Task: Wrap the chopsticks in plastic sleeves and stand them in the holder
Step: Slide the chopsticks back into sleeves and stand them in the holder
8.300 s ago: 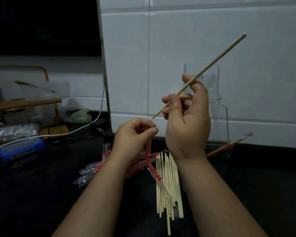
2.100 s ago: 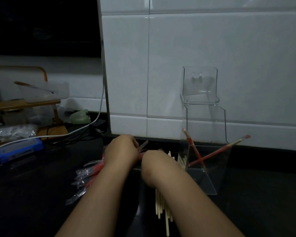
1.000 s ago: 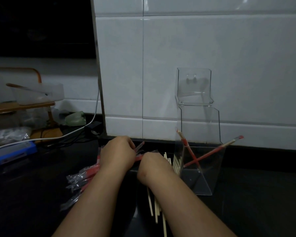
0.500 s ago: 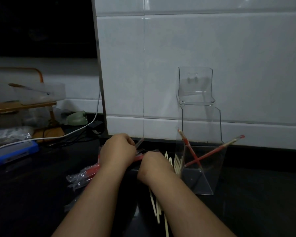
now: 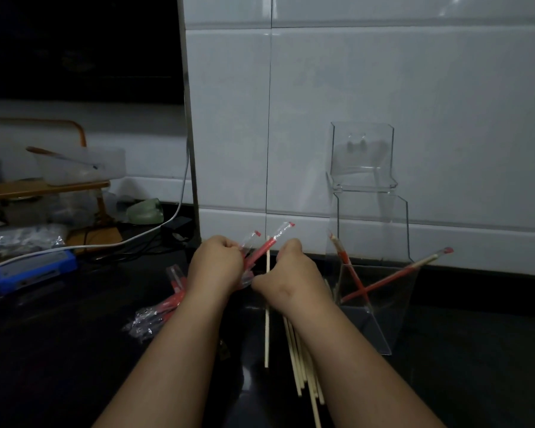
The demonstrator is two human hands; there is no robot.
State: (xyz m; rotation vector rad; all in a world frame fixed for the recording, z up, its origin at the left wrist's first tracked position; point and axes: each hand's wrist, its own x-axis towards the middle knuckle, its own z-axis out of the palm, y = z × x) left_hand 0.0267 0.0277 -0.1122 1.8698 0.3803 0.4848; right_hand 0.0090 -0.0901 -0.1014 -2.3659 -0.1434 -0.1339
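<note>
the left hand has its fingers curled tight round a few red-and-clear plastic sleeves, whose ends point to 1 o'clock. just beside it the right hand grips one bare chopstick (it runs from 12 to 6). loose chopsticks lie on the dark counter at 6 o'clock of that hand. the clear holder, at its 3, has two wrapped chopsticks leaning crossed inside. spare sleeves lie at 8 o'clock of the left hand.
</note>
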